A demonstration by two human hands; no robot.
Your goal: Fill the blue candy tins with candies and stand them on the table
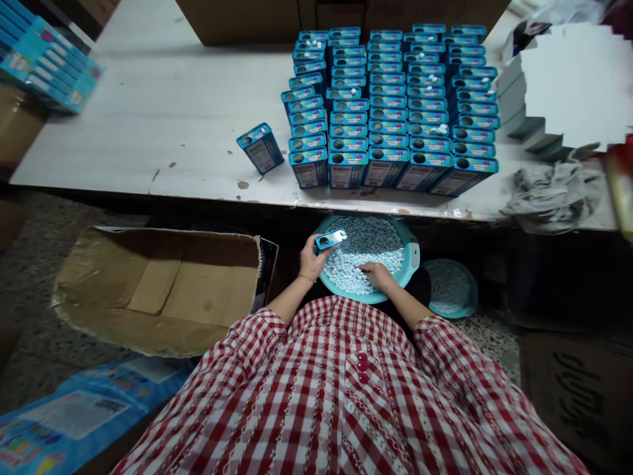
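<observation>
The left hand [310, 262] grips a small blue dispenser box [324, 243], a few white pieces on its top, over the left part of a turquoise basin [413, 264], while the right hand [380, 274] reaches into the white candies [346, 278] there, and whether its fingers close on any I cannot tell. Just right of that basin sits a smaller basin [473, 290] of similar pieces, and to the left lies an open cardboard box [173, 284]. Beyond, on the white table [173, 119], stand five rows of matching "Caramelo" boxes [388, 126], one single box [263, 153] apart on their left and a crumpled grey cloth [556, 192] on their right.
</observation>
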